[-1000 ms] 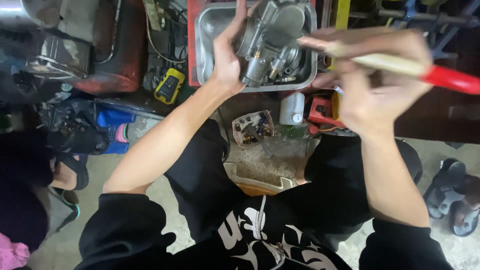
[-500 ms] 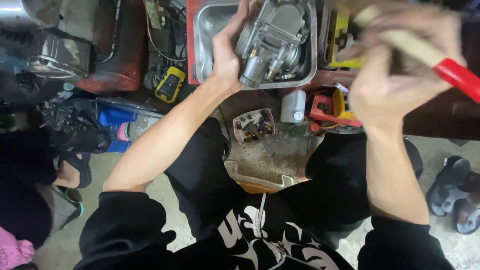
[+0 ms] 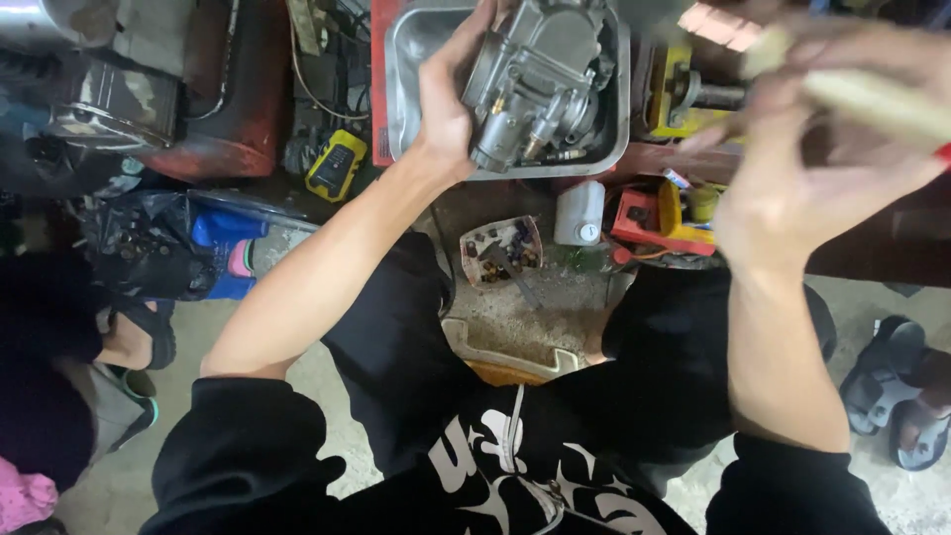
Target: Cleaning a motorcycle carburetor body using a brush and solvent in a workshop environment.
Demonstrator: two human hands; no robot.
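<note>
Cluttered workshop floor: the left hand (image 3: 446, 104) still grips the grey carburetor (image 3: 535, 79) over the steel tray (image 3: 406, 59). The right hand (image 3: 802, 188), clutching a pale-handled brush (image 3: 872, 99), has lifted clear.

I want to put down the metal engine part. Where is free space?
Bare room: the left half of the steel tray, beside the carburetor in the left hand, and the concrete floor below the small parts dish. Crowded: the tools around the white bottle.
</note>
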